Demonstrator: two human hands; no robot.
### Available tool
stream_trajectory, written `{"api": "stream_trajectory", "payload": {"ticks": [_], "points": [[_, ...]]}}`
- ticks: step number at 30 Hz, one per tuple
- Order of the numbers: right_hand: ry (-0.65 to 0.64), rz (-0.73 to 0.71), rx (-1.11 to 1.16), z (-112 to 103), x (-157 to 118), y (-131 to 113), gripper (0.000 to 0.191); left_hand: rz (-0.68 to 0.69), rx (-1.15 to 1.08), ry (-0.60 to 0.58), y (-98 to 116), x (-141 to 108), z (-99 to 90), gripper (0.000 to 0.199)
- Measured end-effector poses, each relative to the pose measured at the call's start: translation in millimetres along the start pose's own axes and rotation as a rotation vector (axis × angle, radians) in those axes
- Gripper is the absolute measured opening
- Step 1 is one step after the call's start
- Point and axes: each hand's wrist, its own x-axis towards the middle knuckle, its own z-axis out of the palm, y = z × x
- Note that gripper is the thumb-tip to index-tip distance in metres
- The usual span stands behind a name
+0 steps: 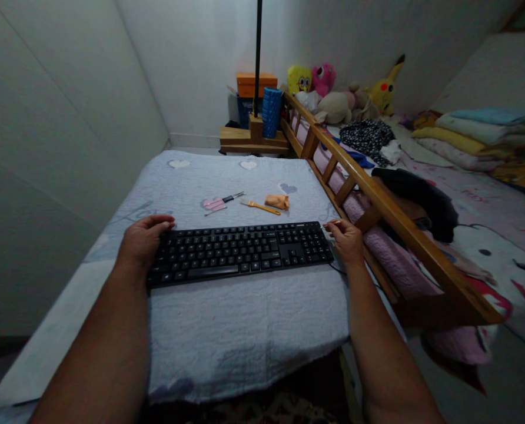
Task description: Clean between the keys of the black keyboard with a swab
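A black keyboard [240, 250] lies on the pale blue quilted cloth [245, 318], keys up. At its left end is my left hand [145, 235], thumb and fingers pinched together by the upper corner; whether it grips the edge is hard to see. My right hand [345, 237] is beside the upper right corner, its fingertips pinching a small, thin white item [332, 224]. Beyond the keyboard lie a brush with an orange handle [262, 206], an orange-brown rolled cloth [277, 202], a dark-handled tool [233, 196], a pink item [213, 204] and a thin stick [215, 211].
A wooden rail [355, 171] runs along the right side, with a bed holding plush toys, clothes and folded blankets behind it. At the far end stand a wooden base [240, 138] with a black pole [258, 59], a blue roller [271, 112] and an orange box [256, 85].
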Motion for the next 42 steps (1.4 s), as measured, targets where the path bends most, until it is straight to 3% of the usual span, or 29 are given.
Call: {"api": "stream_trajectory", "payload": {"ticks": [14, 26, 36, 42], "points": [[0.006, -0.015, -0.021, 6, 6, -3, 0.018, -0.001, -0.072, -0.007, -11, 8, -0.6, 0.022], [-0.071, -0.093, -0.032, 13, 3, -9, 0.019, -0.017, -0.038, -0.007, -2, 2, -1.2, 0.016], [0.007, -0.076, -0.094, 5, 6, -2, 0.019, -0.007, -0.045, 0.004, -3, 3, -0.2, 0.018], [-0.010, -0.092, -0.101, 5, 6, -2, 0.019, -0.021, -0.046, 0.009, -1, 1, -0.9, 0.016]]}}
